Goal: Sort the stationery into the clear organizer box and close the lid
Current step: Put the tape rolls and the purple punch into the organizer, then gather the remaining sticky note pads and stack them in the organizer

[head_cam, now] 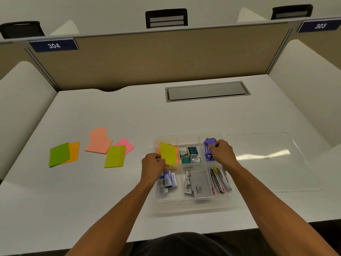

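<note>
The clear organizer box (191, 199) stands open on the white desk. My left hand (152, 165) pinches a yellow sticky-note pad (168, 153), tilted over the box's far-left compartment, where orange and pink notes lie. My right hand (222, 151) grips a purple punch (208, 145) in the far-right compartment. Other compartments hold green binder clips (190, 155), staple boxes (167, 182), a grey case (200, 185) and staplers (219, 179). The clear lid (273, 163) lies flat to the right of the box.
Loose sticky-note pads lie on the desk to the left: green on orange (60, 154), salmon (98, 142), pink (127, 145) and yellow-green (115, 156). A grey cable hatch (207, 91) sits at the back, before a tan divider panel (156, 58).
</note>
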The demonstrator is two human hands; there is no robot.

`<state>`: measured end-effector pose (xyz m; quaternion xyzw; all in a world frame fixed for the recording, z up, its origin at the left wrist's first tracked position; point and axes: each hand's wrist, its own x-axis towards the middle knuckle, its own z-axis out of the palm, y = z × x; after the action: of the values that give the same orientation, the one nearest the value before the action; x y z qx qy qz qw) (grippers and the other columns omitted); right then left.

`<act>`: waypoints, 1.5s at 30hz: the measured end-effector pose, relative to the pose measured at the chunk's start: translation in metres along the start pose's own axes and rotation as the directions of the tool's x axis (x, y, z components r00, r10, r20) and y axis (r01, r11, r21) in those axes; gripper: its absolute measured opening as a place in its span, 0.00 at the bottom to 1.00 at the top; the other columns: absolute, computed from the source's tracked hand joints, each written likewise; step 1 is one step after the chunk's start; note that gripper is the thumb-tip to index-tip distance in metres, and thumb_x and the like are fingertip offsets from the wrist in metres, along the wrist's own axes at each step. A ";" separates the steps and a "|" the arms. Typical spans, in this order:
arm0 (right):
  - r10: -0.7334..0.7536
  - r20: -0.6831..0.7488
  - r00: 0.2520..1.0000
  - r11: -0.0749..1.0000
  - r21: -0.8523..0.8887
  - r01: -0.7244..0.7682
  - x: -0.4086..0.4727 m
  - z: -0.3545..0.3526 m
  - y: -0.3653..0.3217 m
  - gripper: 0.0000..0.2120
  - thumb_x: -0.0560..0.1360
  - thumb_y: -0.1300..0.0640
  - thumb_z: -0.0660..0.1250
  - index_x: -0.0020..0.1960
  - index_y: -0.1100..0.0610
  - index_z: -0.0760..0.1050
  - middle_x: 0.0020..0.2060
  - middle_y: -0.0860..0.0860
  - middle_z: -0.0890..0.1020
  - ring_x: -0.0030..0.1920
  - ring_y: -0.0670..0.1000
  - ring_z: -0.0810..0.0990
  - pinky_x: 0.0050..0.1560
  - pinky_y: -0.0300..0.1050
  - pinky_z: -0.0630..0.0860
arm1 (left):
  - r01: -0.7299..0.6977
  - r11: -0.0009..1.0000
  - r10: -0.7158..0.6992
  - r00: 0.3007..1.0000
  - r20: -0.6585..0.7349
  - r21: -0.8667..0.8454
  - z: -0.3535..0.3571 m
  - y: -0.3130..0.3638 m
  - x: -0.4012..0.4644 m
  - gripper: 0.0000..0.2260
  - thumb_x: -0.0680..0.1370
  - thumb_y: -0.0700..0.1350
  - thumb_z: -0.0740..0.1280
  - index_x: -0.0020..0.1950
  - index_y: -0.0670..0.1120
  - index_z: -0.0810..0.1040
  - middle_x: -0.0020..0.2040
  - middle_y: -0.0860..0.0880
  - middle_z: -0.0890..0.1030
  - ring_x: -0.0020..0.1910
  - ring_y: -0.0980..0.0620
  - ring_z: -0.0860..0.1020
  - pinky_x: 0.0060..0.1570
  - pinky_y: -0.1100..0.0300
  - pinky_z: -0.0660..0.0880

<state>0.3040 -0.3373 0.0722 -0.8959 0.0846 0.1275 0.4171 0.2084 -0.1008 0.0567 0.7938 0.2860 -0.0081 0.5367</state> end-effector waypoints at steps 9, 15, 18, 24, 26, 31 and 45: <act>0.045 -0.005 0.999 0.999 0.022 -0.045 0.007 0.004 0.007 0.16 0.78 0.63 0.63 0.65 0.59 0.71 0.58 0.58 0.78 0.45 0.52 0.77 0.39 0.41 0.75 | -0.091 0.989 0.100 0.992 -0.072 0.120 0.000 -0.004 -0.002 0.14 0.79 0.44 0.66 0.65 0.43 0.75 0.60 0.45 0.80 0.36 0.55 0.83 0.40 0.65 0.79; -0.028 -0.015 1.000 0.997 0.069 0.029 -0.002 0.004 0.005 0.22 0.79 0.62 0.64 0.72 0.56 0.65 0.65 0.56 0.74 0.54 0.53 0.77 0.44 0.40 0.78 | -0.120 0.990 0.130 0.983 -0.132 0.078 -0.011 -0.001 -0.004 0.09 0.79 0.45 0.65 0.57 0.44 0.78 0.52 0.47 0.81 0.34 0.55 0.83 0.39 0.67 0.78; -0.136 -0.050 0.989 0.987 0.077 0.140 -0.009 0.010 -0.003 0.22 0.79 0.59 0.65 0.71 0.54 0.64 0.64 0.54 0.75 0.54 0.51 0.76 0.46 0.40 0.77 | -0.134 0.988 0.145 0.976 -0.160 0.078 -0.020 -0.002 -0.004 0.08 0.80 0.44 0.65 0.56 0.44 0.78 0.51 0.47 0.82 0.34 0.55 0.83 0.40 0.66 0.79; -0.354 -0.022 0.935 0.933 0.060 0.355 -0.029 0.041 -0.034 0.25 0.78 0.58 0.66 0.72 0.51 0.62 0.63 0.49 0.74 0.56 0.47 0.74 0.52 0.37 0.70 | -0.210 0.953 0.251 0.951 -0.183 0.219 -0.050 -0.021 -0.002 0.05 0.79 0.45 0.64 0.53 0.49 0.79 0.51 0.52 0.82 0.36 0.58 0.83 0.40 0.60 0.81; -0.401 -0.006 0.916 0.914 0.064 0.400 -0.035 0.056 -0.047 0.25 0.78 0.58 0.66 0.72 0.50 0.63 0.63 0.48 0.74 0.53 0.43 0.73 0.50 0.34 0.69 | -0.207 0.946 0.260 0.945 -0.201 0.251 -0.063 -0.027 -0.001 0.06 0.79 0.45 0.64 0.53 0.48 0.79 0.51 0.53 0.83 0.39 0.58 0.82 0.40 0.64 0.77; -0.511 0.105 0.853 0.859 0.033 0.511 -0.045 0.096 -0.082 0.24 0.78 0.57 0.66 0.72 0.50 0.64 0.64 0.48 0.74 0.60 0.42 0.69 0.60 0.40 0.67 | -0.193 0.900 0.305 0.919 -0.250 0.392 -0.099 -0.049 0.000 0.08 0.78 0.47 0.65 0.56 0.51 0.78 0.54 0.54 0.81 0.47 0.54 0.80 0.45 0.57 0.76; -0.552 0.474 0.686 0.741 -0.100 0.664 -0.059 0.201 -0.159 0.29 0.77 0.53 0.67 0.74 0.52 0.61 0.71 0.52 0.67 0.69 0.51 0.69 0.68 0.45 0.66 | -0.044 0.893 0.221 0.910 -0.351 0.447 -0.218 -0.127 0.023 0.18 0.76 0.45 0.68 0.65 0.45 0.73 0.64 0.45 0.75 0.61 0.43 0.75 0.55 0.48 0.74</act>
<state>0.2567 -0.0787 0.0807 -0.8707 -0.3282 0.1773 0.3203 0.1048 0.1295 0.0342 0.8955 0.3230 0.1257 0.2793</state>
